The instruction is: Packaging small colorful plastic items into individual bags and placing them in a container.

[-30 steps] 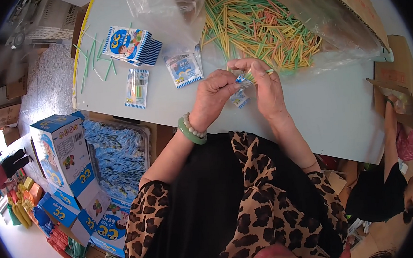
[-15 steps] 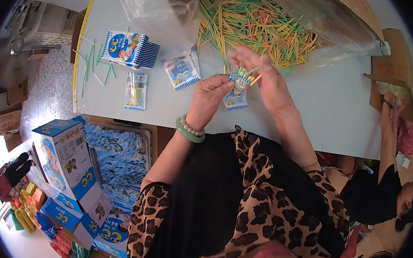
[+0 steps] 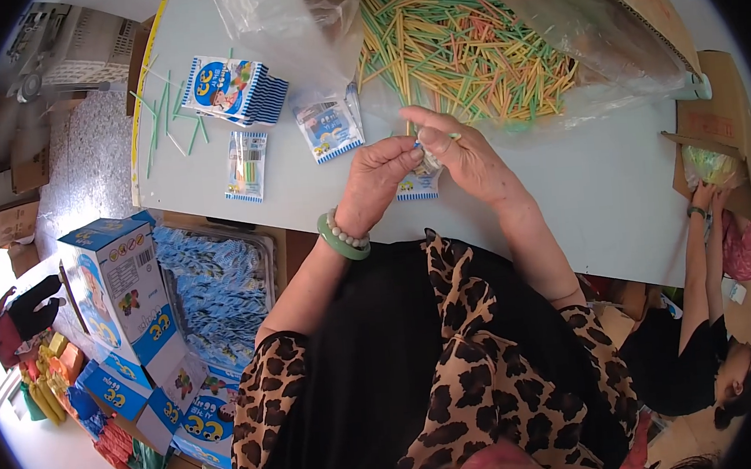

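Note:
My left hand (image 3: 377, 181), with a green bangle and a string of pale beads at its wrist, pinches the edge of a small plastic packet (image 3: 428, 165). Against it, my right hand (image 3: 473, 163) has its thumb and fingers closed at the packet's mouth. The fingers cover most of this packet and the sticks in it. Just below the hands, a blue-and-white packet (image 3: 419, 188) shows in part. To the left lie a packet with coloured sticks showing (image 3: 248, 167) and a white-and-blue packet (image 3: 329, 128). Beyond them sits a stack of blue printed packets (image 3: 234, 89).
A heap of yellow, green and red thin sticks (image 3: 466, 42) fills a clear plastic bag at the table's far side. Loose green sticks (image 3: 156, 133) lie far left. Beside the table are a blue-and-white box (image 3: 119, 285) and a tub of blue packets (image 3: 216, 282). Another person (image 3: 690, 360) works at right.
My right hand has come left and its fingers have closed over the packet's mouth, hiding sticks that stuck out before. The person at right has both arms stretched to a bag.

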The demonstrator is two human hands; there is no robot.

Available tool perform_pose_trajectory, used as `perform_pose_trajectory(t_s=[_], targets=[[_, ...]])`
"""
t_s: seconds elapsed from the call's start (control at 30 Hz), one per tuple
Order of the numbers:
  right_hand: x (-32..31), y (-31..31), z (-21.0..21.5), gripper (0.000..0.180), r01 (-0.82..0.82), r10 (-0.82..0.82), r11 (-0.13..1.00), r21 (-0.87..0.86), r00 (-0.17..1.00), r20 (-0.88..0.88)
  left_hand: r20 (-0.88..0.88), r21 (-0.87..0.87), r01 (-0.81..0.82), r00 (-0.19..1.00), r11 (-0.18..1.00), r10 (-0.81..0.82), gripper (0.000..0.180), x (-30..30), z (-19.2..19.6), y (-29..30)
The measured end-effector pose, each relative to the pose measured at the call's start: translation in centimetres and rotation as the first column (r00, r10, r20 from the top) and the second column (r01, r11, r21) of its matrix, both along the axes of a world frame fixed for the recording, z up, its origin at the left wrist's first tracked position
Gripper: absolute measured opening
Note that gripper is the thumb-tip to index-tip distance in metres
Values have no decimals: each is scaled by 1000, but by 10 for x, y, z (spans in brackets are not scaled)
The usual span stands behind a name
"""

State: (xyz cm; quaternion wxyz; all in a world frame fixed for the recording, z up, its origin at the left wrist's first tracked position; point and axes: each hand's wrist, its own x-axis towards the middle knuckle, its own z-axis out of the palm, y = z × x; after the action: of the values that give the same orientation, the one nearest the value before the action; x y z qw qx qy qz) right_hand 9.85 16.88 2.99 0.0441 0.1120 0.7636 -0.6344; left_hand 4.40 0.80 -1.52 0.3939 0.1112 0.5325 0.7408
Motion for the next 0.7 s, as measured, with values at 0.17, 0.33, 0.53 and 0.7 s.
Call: perform_pose_trajectory(t_s=[0.17,0.33,0.53,0.7], targets=[[3,3,0,62,1,-19,954,-301,998,-57,101,15,8,995,1000,-9,19,-3,6,-1],[1,-4,-2,63,-2,-88,887,-461,981,-174,121,41,-21,993,999,16,20,-1,6,-4],[4,-6,2,59,-7,-81,904,-427,979,-188,122,50,-59,991,997,52,19,-1,8,-8],[6,-6,-1,50,20,-63,929,-369,992,-105,102,51,-72,993,996,66,19,-1,5,-12]])
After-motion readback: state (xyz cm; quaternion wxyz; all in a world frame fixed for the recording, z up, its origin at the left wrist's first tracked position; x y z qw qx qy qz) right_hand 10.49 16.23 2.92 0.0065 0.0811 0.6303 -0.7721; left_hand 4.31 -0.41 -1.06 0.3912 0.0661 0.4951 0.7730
